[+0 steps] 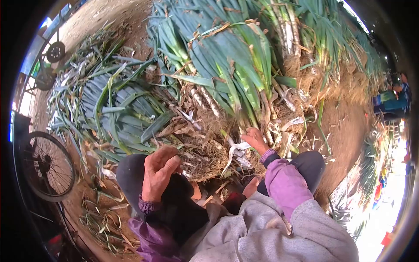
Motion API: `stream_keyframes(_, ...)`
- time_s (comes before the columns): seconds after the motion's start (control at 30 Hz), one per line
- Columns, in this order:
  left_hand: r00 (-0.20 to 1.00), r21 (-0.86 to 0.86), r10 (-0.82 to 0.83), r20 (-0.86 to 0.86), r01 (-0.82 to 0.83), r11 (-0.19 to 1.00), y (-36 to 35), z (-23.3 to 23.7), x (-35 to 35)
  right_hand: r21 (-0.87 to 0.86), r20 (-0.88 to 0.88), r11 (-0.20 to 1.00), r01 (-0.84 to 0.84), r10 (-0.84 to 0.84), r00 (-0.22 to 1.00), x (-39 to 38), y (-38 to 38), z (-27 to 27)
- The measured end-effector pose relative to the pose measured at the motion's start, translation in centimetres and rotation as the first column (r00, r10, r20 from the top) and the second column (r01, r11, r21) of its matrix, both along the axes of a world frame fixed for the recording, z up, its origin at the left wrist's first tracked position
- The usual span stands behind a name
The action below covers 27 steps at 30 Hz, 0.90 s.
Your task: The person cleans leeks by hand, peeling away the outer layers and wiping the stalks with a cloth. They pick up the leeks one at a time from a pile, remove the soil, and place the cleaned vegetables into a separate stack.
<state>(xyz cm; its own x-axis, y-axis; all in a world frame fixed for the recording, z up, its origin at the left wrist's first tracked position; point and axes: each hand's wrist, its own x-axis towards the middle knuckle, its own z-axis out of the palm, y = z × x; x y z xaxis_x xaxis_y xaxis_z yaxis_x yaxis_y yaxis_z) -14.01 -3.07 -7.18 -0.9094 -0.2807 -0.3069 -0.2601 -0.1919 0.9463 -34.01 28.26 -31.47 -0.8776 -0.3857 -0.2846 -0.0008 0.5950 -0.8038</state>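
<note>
My right hand [256, 140] reaches to the lower end of a leek [242, 114], fingers closed around its stalk just above the roots. That leek leans against a big pile of leeks [218, 56] with long green leaves. My left hand [160, 171] is above my left knee, with its fingers curled in and the thumb lying across near them; whatever they may hold is hidden. Between my hands lie leek roots [207, 161], matted and brown. A pale peeled leaf strip [238, 150] hangs just below my right hand.
On the left, another leek heap [118, 109] spreads over the dirt floor. A spoked wheel [47, 166] stands at the left edge. More leeks [340, 48] line the upper right, where a person [393, 98] is at work. Trimmed leaves [107, 222] litter the ground.
</note>
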Motion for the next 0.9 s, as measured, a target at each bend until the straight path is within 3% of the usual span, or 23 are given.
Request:
stream_keyframes(0.03,1.0,-0.005,-0.001,0.008,0.001,1.0,-0.1,0.0,-0.2,0.103,-0.08,0.994,-0.022,0.03,0.996,-0.2,0.0,-1.1)
stream_keyframes(0.07,1.0,-0.012,-0.006,0.019,0.006,1.0,-0.1,-0.1,-0.2,0.31,-0.204,0.95,0.046,0.019,0.979,0.6,-1.9,2.0)
stream_keyframes(0.13,0.999,0.015,0.011,0.032,-0.011,1.0,0.3,-0.2,-0.2,0.55,-0.32,0.812,0.194,-0.01,0.948,1.4,-4.8,5.0)
stream_keyframes(0.23,0.999,0.035,0.03,0.026,-0.031,0.999,0.6,0.2,-0.6,0.452,-0.308,0.892,-0.022,0.179,0.935,0.8,-7.7,3.7)
stream_keyframes(0.37,0.997,0.049,0.08,0.021,-0.081,0.996,0.7,0.5,-0.7,0.184,-0.267,0.983,0.017,0.033,0.963,-0.3,-10.4,1.1)
stream_keyframes(0.43,0.995,0.044,0.103,0.004,-0.103,0.994,0.7,0.6,-0.7,0.024,-0.12,0.997,0.07,-0.066,0.991,-1.4,-11.1,0.0)
stream_keyframes(0.53,0.993,0.042,0.115,0.031,-0.116,0.992,0.4,0.7,-0.8,-0.312,0.38,0.92,0.235,-0.106,0.919,-1.8,-11.8,-0.9)
stream_keyframes(0.6,0.993,0.068,0.121,0.015,-0.121,0.99,0.5,0.6,-1.0,-0.448,0.52,0.842,0.301,-0.029,0.854,-0.4,-14.0,3.5)
stream_keyframes(0.63,0.993,0.08,0.121,0.007,-0.121,0.989,0.6,0.6,-1.1,-0.422,0.514,0.839,0.343,-0.09,0.853,0.1,-15.0,3.9)
stream_keyframes(0.7,0.995,0.069,0.101,0.026,-0.102,0.992,0.8,0.3,-1.2,-0.131,0.286,0.98,0.148,-0.106,0.952,-1.0,-14.9,2.5)
stream_keyframes(0.73,0.995,0.058,0.095,0.032,-0.096,0.994,0.7,0.2,-1.2,0.038,0.167,0.997,0.068,-0.073,0.983,-1.3,-15.3,2.3)
stream_keyframes(0.77,0.994,0.048,0.104,0.02,-0.105,0.993,0.7,0.4,-1.1,0.205,0.154,0.96,0.191,-0.225,0.962,-1.3,-15.5,3.9)
stream_keyframes(0.83,0.993,0.044,0.117,0.007,-0.117,0.992,1.1,0.7,-1.0,0.112,-0.165,0.978,0.173,-0.154,0.974,-2.0,-14.7,0.3)
stream_keyframes(0.9,0.978,0.108,0.207,-0.016,-0.204,0.973,1.1,1.2,-0.7,-0.1,0.231,0.974,0.205,-0.178,0.957,-2.8,-12.8,-0.4)
